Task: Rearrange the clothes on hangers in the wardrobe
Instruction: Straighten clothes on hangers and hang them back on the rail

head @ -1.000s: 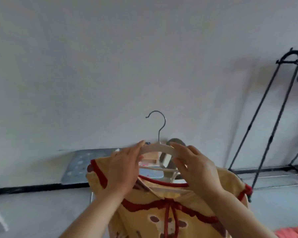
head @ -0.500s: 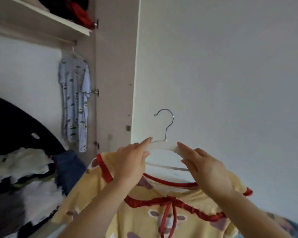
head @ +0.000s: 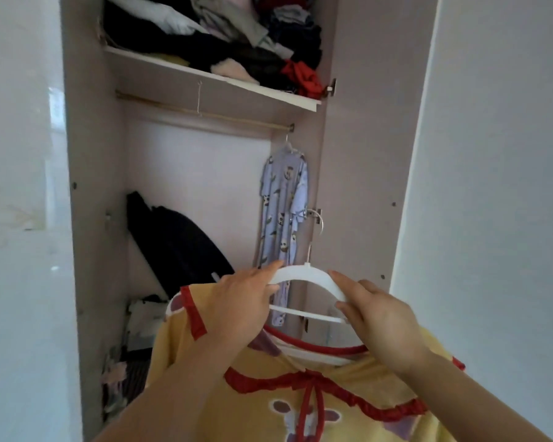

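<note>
A yellow garment with red trim (head: 300, 393) hangs on a white plastic hanger (head: 304, 274) in front of the open wardrobe. My left hand (head: 240, 307) grips the hanger's left arm and my right hand (head: 377, 317) grips its right arm. The hanger's metal hook (head: 316, 231) points up, well below the wardrobe rail (head: 205, 114). A light blue printed garment (head: 283, 215) hangs on the rail at its far right end.
A shelf (head: 211, 79) above the rail carries a heap of dark, white and red clothes. A black item (head: 176, 244) leans in the wardrobe's lower left, with more clothes piled below. The open wardrobe door (head: 371, 154) stands at the right.
My view has swung left from the bare wall to face the open wardrobe. Both hands keep their hold on the hanger with the yellow garment.
</note>
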Motion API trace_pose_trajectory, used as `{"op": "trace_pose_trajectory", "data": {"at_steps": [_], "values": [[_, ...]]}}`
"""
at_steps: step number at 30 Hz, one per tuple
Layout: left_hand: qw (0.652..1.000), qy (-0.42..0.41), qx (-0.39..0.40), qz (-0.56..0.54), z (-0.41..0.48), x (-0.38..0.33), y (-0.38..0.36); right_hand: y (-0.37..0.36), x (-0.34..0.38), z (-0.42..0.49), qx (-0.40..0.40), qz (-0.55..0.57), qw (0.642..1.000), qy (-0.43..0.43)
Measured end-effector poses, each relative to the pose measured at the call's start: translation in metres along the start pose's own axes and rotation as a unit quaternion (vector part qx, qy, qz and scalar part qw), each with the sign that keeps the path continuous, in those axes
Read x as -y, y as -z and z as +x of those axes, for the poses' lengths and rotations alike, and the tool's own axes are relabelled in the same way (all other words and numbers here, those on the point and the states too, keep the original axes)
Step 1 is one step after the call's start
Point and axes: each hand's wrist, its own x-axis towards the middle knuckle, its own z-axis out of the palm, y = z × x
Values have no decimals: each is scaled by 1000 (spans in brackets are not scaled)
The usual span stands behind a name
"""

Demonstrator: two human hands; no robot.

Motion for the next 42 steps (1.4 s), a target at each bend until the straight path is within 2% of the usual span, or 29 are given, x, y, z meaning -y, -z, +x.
{"op": "trace_pose_trajectory", "data": {"at_steps": [5,12,20,24,32,42], "values": [[1000,3,-15,19,50,53,-32,-61,-13,74,0,29,999,29],[1000,16,-11,-13,133,127,-90,-135,-32,175,-5,26,998,53],[999,6,-23,-36,238,190,-165,-202,-75,282,-35,3,997,73],[999,-12,-25,-18,296,220,-206,-241,-103,338,-83,-12,991,102],[999,5,-40,12,417,260,-271,-296,-158,461,-172,-47,973,144],[998,1,-64,-16,552,296,-317,-332,-212,592,-157,-127,970,135]]}}
